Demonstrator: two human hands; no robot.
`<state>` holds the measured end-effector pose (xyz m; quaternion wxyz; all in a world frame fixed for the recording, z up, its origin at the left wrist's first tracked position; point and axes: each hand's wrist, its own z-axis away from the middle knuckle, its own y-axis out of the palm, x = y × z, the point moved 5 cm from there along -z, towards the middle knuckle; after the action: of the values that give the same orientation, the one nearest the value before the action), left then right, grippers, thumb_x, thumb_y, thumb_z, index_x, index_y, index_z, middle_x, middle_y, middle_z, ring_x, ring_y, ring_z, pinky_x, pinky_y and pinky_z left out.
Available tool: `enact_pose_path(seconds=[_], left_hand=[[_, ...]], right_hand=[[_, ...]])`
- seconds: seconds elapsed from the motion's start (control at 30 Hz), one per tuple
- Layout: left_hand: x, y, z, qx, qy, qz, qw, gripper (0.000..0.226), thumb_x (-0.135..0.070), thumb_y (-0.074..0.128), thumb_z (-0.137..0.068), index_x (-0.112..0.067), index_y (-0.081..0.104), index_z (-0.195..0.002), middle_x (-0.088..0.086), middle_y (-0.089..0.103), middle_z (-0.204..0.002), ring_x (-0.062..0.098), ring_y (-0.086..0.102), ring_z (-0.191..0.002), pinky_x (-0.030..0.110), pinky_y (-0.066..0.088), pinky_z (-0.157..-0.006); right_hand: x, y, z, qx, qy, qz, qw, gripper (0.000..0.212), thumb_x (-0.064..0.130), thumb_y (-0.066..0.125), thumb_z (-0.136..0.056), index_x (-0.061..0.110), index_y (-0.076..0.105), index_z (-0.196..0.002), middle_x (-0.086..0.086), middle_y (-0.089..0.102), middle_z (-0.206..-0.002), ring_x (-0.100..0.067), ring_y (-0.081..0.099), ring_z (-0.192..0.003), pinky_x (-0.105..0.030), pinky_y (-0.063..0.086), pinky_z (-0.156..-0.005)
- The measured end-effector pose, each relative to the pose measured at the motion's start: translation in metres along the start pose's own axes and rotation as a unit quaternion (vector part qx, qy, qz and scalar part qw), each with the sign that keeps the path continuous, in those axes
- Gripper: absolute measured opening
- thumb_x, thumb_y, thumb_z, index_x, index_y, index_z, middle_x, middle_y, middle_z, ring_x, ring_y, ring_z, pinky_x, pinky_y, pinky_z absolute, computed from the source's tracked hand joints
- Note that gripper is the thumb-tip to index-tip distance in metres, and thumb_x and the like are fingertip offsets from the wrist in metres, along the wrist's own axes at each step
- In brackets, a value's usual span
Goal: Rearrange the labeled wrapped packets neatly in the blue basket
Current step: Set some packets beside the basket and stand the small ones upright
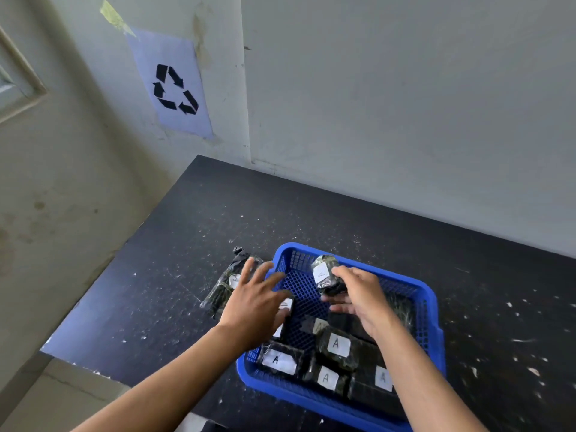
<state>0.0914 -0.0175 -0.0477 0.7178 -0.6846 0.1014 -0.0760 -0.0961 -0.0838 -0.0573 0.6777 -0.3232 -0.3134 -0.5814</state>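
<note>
A blue mesh basket sits on the black table. Several dark wrapped packets with white "A" labels lie in its near half, among them one in the middle and one at the near left. My right hand is closed around another labelled packet, held above the basket's far part. My left hand hovers with fingers spread over the basket's left rim, holding nothing. Just left of the basket, dark wrapped packets lie on the table, partly hidden by my left hand.
The black table is speckled with white flecks and meets the grey wall at the back. Its left edge drops to the floor. A paper sheet with a recycling symbol is stuck on the wall at the left.
</note>
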Motion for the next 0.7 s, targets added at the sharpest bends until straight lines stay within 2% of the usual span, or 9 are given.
enact_pose_path(seconds=[0.1, 0.17, 0.3, 0.43, 0.53, 0.63, 0.7], left_hand=[[-0.010, -0.025, -0.010, -0.101, -0.040, 0.138, 0.984, 0.064, -0.071, 0.050, -0.082, -0.034, 0.055, -0.135, -0.010, 0.059, -0.135, 0.020, 0.045, -0.130, 0.045, 0.026, -0.114], [-0.021, -0.036, -0.017, -0.136, -0.046, 0.220, 0.965, 0.079, -0.076, 0.057, -0.074, -0.032, 0.050, -0.140, -0.011, 0.062, -0.130, 0.016, 0.052, -0.122, 0.038, 0.034, -0.106], [-0.035, -0.044, -0.024, -0.152, -0.042, 0.254, 0.954, 0.081, -0.073, 0.066, -0.070, -0.031, 0.051, -0.138, -0.010, 0.069, -0.116, 0.013, 0.058, -0.111, 0.033, 0.037, -0.100], [-0.034, -0.044, -0.021, -0.157, -0.054, 0.233, 0.958, 0.073, -0.072, 0.063, -0.069, -0.032, 0.057, -0.129, -0.011, 0.072, -0.105, 0.012, 0.062, -0.102, 0.035, 0.039, -0.100], [-0.031, -0.038, -0.017, -0.157, -0.083, 0.233, 0.956, 0.073, -0.073, 0.062, -0.068, -0.031, 0.058, -0.127, -0.012, 0.072, -0.100, 0.013, 0.063, -0.099, 0.036, 0.039, -0.099], [-0.020, -0.022, -0.011, -0.088, -0.092, 0.169, 0.977, 0.088, -0.076, 0.059, -0.071, -0.031, 0.039, -0.145, -0.012, 0.065, -0.121, 0.015, 0.051, -0.120, 0.043, 0.029, -0.112], [-0.006, -0.014, -0.003, -0.059, -0.106, 0.101, 0.988, 0.083, -0.068, 0.061, -0.077, -0.032, 0.036, -0.147, -0.006, 0.055, -0.137, 0.021, 0.038, -0.133, 0.049, 0.019, -0.117]], right_hand=[[0.005, -0.006, 0.018, 0.072, 0.013, -0.067, 0.995, 0.026, 0.026, 0.056, -0.097, 0.006, 0.071, -0.107, -0.019, 0.078, -0.095, -0.029, 0.075, -0.068, -0.026, 0.049, -0.041], [0.006, -0.007, 0.025, 0.106, 0.008, -0.080, 0.991, 0.031, 0.026, 0.052, -0.099, 0.004, 0.071, -0.109, -0.024, 0.076, -0.100, -0.026, 0.073, -0.065, -0.026, 0.047, -0.041], [0.004, -0.013, 0.033, 0.104, -0.010, -0.063, 0.993, 0.032, 0.029, 0.054, -0.098, 0.007, 0.077, -0.100, -0.024, 0.076, -0.099, -0.026, 0.071, -0.069, -0.031, 0.050, -0.050], [0.001, -0.016, 0.038, 0.113, -0.046, -0.006, 0.993, 0.033, 0.041, 0.078, -0.080, 0.014, 0.077, -0.098, -0.021, 0.077, -0.094, -0.031, 0.073, -0.076, -0.034, 0.058, -0.053], [-0.007, -0.006, 0.036, 0.113, -0.042, -0.033, 0.992, 0.037, 0.027, 0.088, -0.071, 0.015, 0.074, -0.103, -0.017, 0.078, -0.094, -0.031, 0.074, -0.080, -0.036, 0.059, -0.056], [-0.017, -0.003, 0.025, 0.015, -0.008, -0.076, 0.997, 0.033, 0.004, 0.083, -0.074, 0.007, 0.066, -0.103, -0.017, 0.074, -0.086, -0.027, 0.072, -0.075, -0.041, 0.063, -0.065], [-0.021, -0.009, 0.017, -0.052, 0.003, -0.044, 0.998, 0.035, 0.001, 0.081, -0.074, 0.007, 0.061, -0.103, -0.016, 0.072, -0.090, -0.024, 0.071, -0.078, -0.041, 0.064, -0.068]])
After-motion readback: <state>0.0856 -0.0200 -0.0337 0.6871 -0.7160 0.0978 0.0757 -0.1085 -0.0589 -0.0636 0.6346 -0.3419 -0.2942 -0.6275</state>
